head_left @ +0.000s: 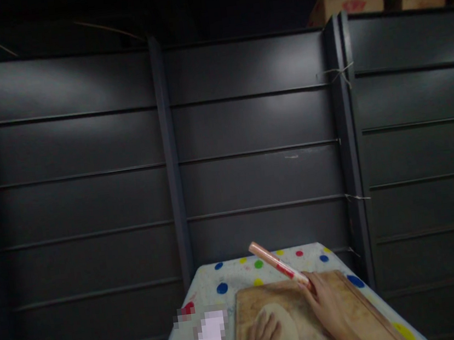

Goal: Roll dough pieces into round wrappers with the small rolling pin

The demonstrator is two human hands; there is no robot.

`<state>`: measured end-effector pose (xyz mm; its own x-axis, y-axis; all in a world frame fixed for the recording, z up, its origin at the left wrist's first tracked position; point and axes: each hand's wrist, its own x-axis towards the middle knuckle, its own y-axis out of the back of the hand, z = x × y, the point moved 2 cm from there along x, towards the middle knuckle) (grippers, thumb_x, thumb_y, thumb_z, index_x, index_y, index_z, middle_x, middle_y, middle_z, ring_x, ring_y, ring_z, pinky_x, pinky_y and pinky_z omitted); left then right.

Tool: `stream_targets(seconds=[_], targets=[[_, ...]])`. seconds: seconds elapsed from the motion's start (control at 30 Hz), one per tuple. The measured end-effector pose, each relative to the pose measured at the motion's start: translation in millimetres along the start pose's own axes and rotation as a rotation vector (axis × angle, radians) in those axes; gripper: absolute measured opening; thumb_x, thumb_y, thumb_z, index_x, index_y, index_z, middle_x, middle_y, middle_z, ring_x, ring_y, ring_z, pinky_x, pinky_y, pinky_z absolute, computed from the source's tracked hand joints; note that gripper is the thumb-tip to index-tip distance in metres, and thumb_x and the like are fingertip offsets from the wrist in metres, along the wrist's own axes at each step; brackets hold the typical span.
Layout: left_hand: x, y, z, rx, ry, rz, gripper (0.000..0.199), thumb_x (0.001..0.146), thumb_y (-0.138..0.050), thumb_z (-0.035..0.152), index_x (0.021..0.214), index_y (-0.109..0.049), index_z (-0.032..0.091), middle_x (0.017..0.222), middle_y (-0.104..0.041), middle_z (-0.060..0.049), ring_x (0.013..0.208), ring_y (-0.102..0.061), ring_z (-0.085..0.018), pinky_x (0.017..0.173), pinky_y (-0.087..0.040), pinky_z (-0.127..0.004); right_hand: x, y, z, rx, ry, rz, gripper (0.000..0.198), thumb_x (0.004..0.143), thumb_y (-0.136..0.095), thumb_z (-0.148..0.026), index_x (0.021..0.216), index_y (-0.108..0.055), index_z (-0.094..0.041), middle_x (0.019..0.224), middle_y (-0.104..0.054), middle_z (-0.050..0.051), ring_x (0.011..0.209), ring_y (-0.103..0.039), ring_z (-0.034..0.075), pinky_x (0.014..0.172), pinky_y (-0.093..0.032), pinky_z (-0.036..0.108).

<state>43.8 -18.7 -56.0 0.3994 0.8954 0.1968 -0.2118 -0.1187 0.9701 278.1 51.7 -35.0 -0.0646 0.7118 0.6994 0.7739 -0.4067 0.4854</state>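
Rolling pin (281,266) — slim, light-coloured, with a red-and-white printed band — is sitting in the right hand (322,297), whose fingers are clamping around its near end. Its long axis is running diagonally, from the grip at the lower right to the free end at the upper left, and that free end is pointing away from the person and leftward, reaching past the far edge of the board. The pin is being held clear of the dough, not touching it.

The left hand (266,337) is lying palm down on the dough (287,328), its fingers slightly apart and covering the left part of it. The dough is forming a pale, flat, roughly round piece, its right edge showing beside the fingertips.

Beneath both hands, a wooden cutting board (347,293) is bearing the dough on its left half. The board is resting on a white tablecloth (202,278) dotted in blue, red, green and yellow. Left of the board, a pixelated patch (209,332) in pale violet and pink is hiding its own detail.

Farther out, dark metal panels (250,128) with horizontal seams are standing behind the table — and cardboard boxes (353,1) are showing above them at the upper right.
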Motion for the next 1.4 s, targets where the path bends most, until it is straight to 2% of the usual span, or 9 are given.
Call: stream_targets(seconds=[0.13,0.23,0.33,0.47,0.7,0.83,1.0,1.27,1.4], targets=[[-7.0,30.1,18.5,-0.043,-0.036,0.033,0.047,0.09,-0.056,0.055,0.129,-0.062,0.03,0.152,-0.046,-0.006,0.144,-0.034,-0.033,0.117,-0.03,-0.057,-0.8,0.4,-1.1,-0.015,0.018,0.001,0.035,0.097,-0.044,-0.049,0.115,-0.064,-0.027,0.101,-0.071,0.006,0.092,-0.067,0.024,0.08,-0.051,0.035],[-13.8,38.5,18.8,-0.074,-0.031,-0.013,0.056,0.088,-0.06,0.056,0.137,-0.055,0.03,0.156,-0.041,-0.007,0.145,-0.03,-0.035,0.116,-0.03,-0.06,-2.6,1.3,-3.0,-0.038,-0.001,0.013,0.035,0.096,-0.045,-0.05,0.115,-0.064,-0.027,0.1,-0.071,0.005,0.09,-0.068,0.024,0.076,-0.052,0.034],[-20.0,39.0,9.6,-0.136,-0.058,-0.074,0.062,0.089,-0.057,0.06,0.145,-0.045,0.035,0.159,-0.034,-0.004,0.147,-0.026,-0.034,0.117,-0.027,-0.061,-3.1,1.5,-4.4,-0.026,-0.008,0.011,0.036,0.096,-0.044,-0.051,0.115,-0.064,-0.028,0.099,-0.072,0.004,0.089,-0.068,0.024,0.076,-0.052,0.034],[-28.0,40.6,-9.2,-0.2,-0.066,-0.041,0.044,0.1,-0.039,0.05,0.142,-0.049,0.04,0.153,-0.044,0.0,0.143,-0.036,-0.027,0.117,-0.031,-0.056,-1.2,1.0,-3.3,-0.024,-0.013,0.027,0.038,0.096,-0.044,-0.053,0.115,-0.064,-0.026,0.101,-0.072,0.006,0.089,-0.069,0.024,0.077,-0.053,0.034],[-28.4,22.7,-22.4,-0.129,-0.046,0.05,0.045,0.096,-0.048,0.046,0.141,-0.051,0.037,0.149,-0.049,-0.002,0.14,-0.041,-0.028,0.115,-0.034,-0.058,-1.2,-0.3,-3.4,-0.036,0.0,-0.007,0.037,0.096,-0.045,-0.052,0.116,-0.064,-0.028,0.101,-0.072,0.005,0.091,-0.068,0.024,0.079,-0.052,0.034],[-25.4,26.3,-11.1,-0.107,-0.024,0.065,0.044,0.095,-0.049,0.048,0.136,-0.057,0.033,0.147,-0.053,-0.003,0.139,-0.043,-0.029,0.115,-0.035,-0.057,-0.9,0.7,-7.7,-0.049,0.01,-0.077,0.04,0.097,-0.043,-0.054,0.117,-0.064,-0.028,0.103,-0.072,0.006,0.094,-0.067,0.025,0.087,-0.05,0.037],[-29.9,59.8,14.7,-0.096,-0.032,0.119,0.036,0.094,-0.052,0.042,0.124,-0.066,0.029,0.144,-0.057,-0.002,0.139,-0.042,-0.027,0.119,-0.032,-0.052,-0.9,1.4,-8.2,-0.071,0.013,-0.098,0.039,0.097,-0.043,-0.053,0.119,-0.064,-0.028,0.107,-0.071,0.007,0.097,-0.066,0.025,0.086,-0.05,0.037],[-51.1,50.6,4.0,-0.212,0.001,0.009,0.077,0.082,-0.067,0.051,0.15,-0.038,0.028,0.159,-0.034,-0.005,0.146,-0.03,-0.027,0.121,-0.027,-0.047,-0.9,1.8,-6.2,-0.084,0.029,-0.035,0.038,0.096,-0.044,-0.052,0.116,-0.064,-0.028,0.101,-0.071,0.004,0.092,-0.067,0.023,0.077,-0.052,0.033],[-49.8,57.6,-9.4,-0.188,-0.121,0.036,0.068,0.08,-0.07,0.056,0.142,-0.051,0.033,0.151,-0.048,-0.003,0.139,-0.043,-0.025,0.117,-0.035,-0.041,-0.3,1.4,-5.9,-0.07,0.029,-0.045,0.039,0.097,-0.043,-0.053,0.117,-0.064,-0.027,0.104,-0.071,0.005,0.094,-0.067,0.024,0.078,-0.051,0.033]])
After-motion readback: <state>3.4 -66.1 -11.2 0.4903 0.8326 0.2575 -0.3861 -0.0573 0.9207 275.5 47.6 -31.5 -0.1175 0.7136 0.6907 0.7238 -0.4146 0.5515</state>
